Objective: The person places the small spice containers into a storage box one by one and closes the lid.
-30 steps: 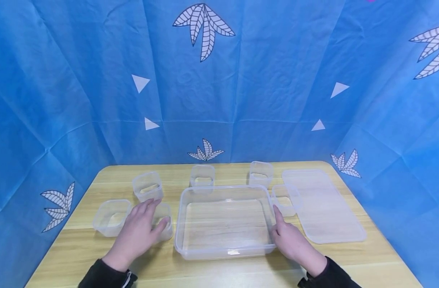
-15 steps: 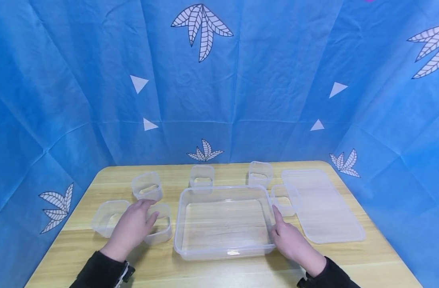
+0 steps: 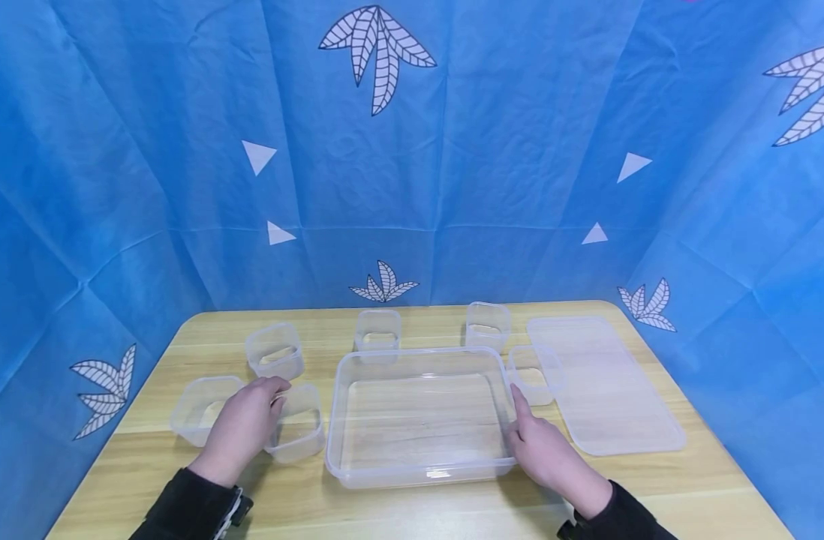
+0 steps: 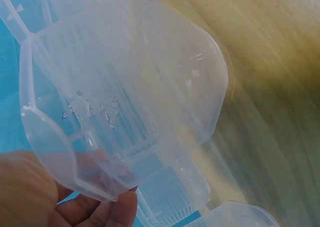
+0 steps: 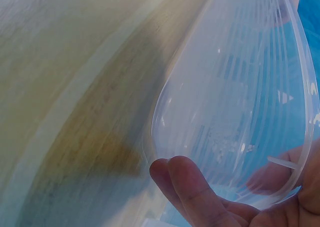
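Note:
A small clear plastic container [image 3: 300, 448] stands just left of the large clear plastic box [image 3: 385, 476]. My left hand [image 3: 239, 424] pinches the small container's left rim. In the left wrist view, the thumb shows through its wall [image 4: 150, 62] and the fingers [image 4: 122, 209] curl outside. My right hand [image 3: 550, 454] grips the right side of the large box, index finger stretched along it. In the right wrist view, two fingertips [image 5: 187, 179] lie against the box's outer wall [image 5: 220, 107] and the thumb shows through the plastic.
Small clear containers stand at far left [image 3: 206, 412], back left [image 3: 275, 351], behind the box [image 3: 378, 330], back right [image 3: 488, 324] and beside its right wall [image 3: 533, 375]. A flat clear lid [image 3: 608, 390] lies on the right of the wooden table [image 3: 398, 517]. Blue cloth [image 3: 506, 187] surrounds the table.
My left hand has moved slightly left and closed on the small container's rim; the container has turned and shifted a little. My right hand and the large box hold still.

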`<act>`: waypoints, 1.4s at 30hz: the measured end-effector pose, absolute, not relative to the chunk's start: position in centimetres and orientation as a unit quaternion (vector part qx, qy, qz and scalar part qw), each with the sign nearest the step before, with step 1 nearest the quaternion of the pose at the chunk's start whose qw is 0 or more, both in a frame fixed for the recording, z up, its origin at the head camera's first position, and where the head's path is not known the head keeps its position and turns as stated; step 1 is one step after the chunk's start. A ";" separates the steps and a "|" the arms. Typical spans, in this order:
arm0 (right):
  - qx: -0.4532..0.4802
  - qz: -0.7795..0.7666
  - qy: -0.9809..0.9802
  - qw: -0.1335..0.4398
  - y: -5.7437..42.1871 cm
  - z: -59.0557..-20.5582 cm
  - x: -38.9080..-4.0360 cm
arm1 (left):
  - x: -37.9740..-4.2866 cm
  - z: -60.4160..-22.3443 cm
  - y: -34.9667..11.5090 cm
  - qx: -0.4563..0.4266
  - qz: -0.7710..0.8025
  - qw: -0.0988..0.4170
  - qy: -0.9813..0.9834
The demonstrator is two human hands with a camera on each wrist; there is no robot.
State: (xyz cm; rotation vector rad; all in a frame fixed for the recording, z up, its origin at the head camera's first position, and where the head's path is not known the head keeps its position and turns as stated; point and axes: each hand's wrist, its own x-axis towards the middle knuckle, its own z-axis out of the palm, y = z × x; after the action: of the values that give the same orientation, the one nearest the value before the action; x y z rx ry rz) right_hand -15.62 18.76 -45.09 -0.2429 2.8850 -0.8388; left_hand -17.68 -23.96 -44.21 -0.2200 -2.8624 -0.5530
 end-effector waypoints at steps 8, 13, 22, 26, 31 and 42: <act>-0.078 -0.274 0.956 0.063 18.7 -45.1 -15.6 | -17.7 -44.3 -23.9 -0.079 -0.181 0.114 -0.974; -0.078 -0.273 0.957 0.063 18.7 -45.1 -15.5 | -17.7 -44.3 -24.0 -0.082 -0.188 0.118 -0.972; -0.074 -0.281 0.954 0.069 18.8 -45.1 -15.7 | -17.4 -44.1 -24.1 -0.089 -0.186 0.125 -0.971; -0.074 -0.282 0.954 0.068 18.7 -45.2 -15.7 | -17.4 -44.2 -24.3 -0.098 -0.180 0.134 -0.970; -0.075 -0.277 0.956 0.067 18.7 -45.2 -15.7 | -17.4 -44.1 -24.4 -0.099 -0.177 0.132 -0.970; -0.078 -0.270 0.958 0.059 18.7 -45.2 -15.8 | -17.3 -43.5 -24.6 -0.103 -0.174 0.129 -0.971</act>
State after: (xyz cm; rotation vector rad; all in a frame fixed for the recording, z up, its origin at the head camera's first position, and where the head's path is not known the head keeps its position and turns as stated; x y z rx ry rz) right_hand -15.75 18.72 -45.23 -0.2349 2.9005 -0.8179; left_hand -17.29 -24.58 -43.50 -0.3008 -2.8228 -0.5070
